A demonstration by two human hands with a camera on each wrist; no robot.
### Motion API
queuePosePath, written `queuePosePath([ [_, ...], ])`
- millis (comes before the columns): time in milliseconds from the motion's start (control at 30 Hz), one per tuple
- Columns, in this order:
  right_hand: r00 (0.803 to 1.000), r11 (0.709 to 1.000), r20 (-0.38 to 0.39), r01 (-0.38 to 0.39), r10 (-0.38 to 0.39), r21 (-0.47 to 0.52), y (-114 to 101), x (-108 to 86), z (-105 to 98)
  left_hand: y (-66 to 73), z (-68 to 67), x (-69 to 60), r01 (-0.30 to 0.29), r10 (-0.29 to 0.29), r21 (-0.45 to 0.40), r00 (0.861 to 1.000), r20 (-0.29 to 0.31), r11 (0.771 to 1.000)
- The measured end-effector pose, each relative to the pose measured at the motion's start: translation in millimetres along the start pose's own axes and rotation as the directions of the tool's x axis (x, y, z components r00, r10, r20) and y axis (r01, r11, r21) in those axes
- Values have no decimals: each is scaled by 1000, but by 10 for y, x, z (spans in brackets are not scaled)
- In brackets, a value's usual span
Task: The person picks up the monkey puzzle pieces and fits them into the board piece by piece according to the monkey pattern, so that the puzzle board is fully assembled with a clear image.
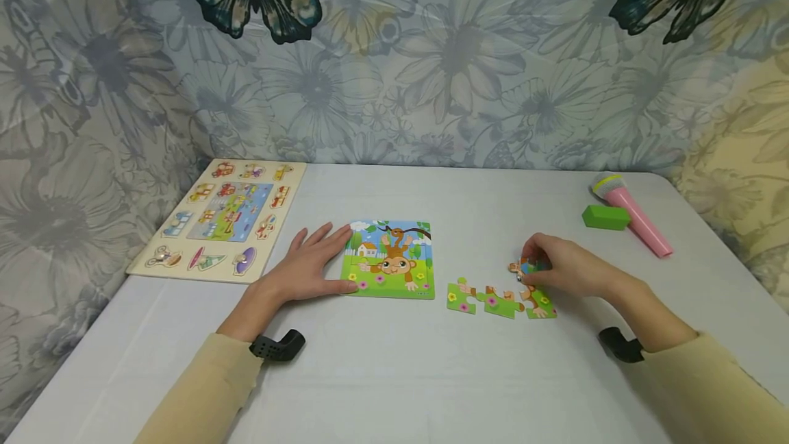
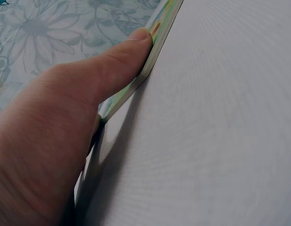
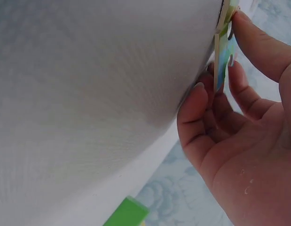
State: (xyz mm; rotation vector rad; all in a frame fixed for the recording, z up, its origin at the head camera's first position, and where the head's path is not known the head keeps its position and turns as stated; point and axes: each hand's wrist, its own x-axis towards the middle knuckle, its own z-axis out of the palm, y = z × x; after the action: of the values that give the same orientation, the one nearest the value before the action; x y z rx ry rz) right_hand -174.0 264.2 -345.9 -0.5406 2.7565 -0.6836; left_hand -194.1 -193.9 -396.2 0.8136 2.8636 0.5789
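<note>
The left hand lies on the near-left edge of a square monkey jigsaw board, its fingers spread and the thumb touching the lower left corner. The board lies flat on the white worktop, between the two hands. To its right, the right hand pinches a small jigsaw piece between thumb and curled fingers, at the end of a row of green jigsaw pieces. Farther right, a green block sits beside a pink toy microphone; a cream picture-puzzle board lies at far left.
</note>
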Motion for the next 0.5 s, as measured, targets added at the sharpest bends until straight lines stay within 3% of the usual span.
queuePosePath([
  [267,998,999,-57,42,-41,1,58,-50,-37,18,-5,7,-6,6,5,1000,-4,1000],
  [500,996,997,-57,74,-73,8,98,-34,-90,3,10,3,3,-3,6,1000,-7,1000],
])
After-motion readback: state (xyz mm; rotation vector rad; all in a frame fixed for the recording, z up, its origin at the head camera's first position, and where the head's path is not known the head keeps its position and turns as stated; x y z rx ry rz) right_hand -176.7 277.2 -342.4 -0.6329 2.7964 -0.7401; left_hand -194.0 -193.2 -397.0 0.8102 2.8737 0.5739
